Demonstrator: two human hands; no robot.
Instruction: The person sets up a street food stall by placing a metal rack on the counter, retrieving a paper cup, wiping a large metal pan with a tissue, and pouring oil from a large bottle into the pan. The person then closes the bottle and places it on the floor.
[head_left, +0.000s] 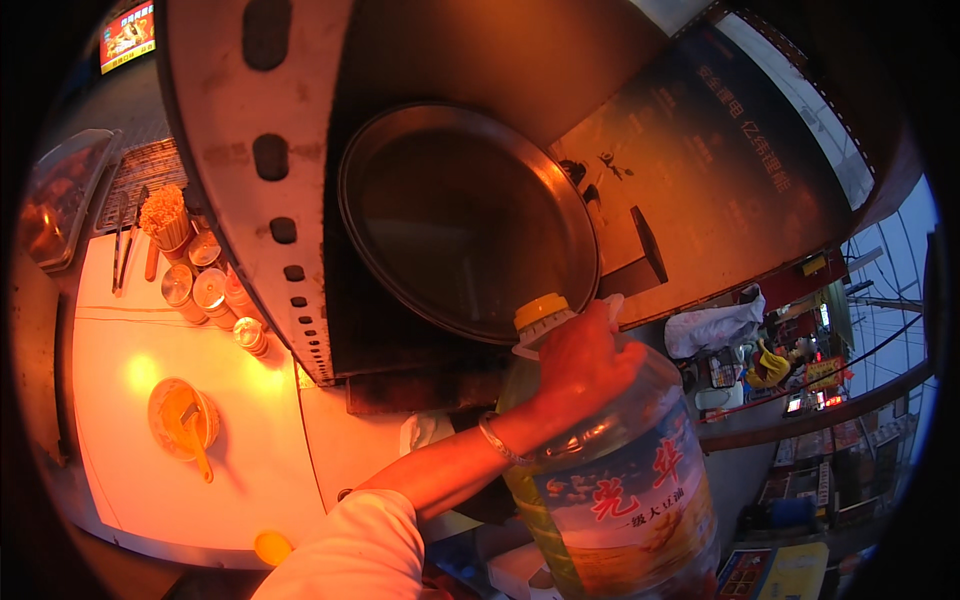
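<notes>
My left hand (589, 364), with a bracelet at its wrist, grips the handle at the neck of a big clear plastic cooking-oil jug (622, 510). The jug bears a printed label, and yellowish oil shows through its side. A yellow cap (540, 309) sits on its mouth, right by the near rim of a round metal pan (450, 225). The pan's inside is dark and glossy; I cannot tell how much liquid it holds. My right hand is out of view.
A perforated metal post (281, 157) stands left of the pan. On the white counter (112, 390) are a bowl (182, 420) with a spatula, several seasoning jars (211, 289), a cup of skewers (166, 217) and tongs (124, 247). A printed panel (720, 172) rises behind; people and stalls lie beyond.
</notes>
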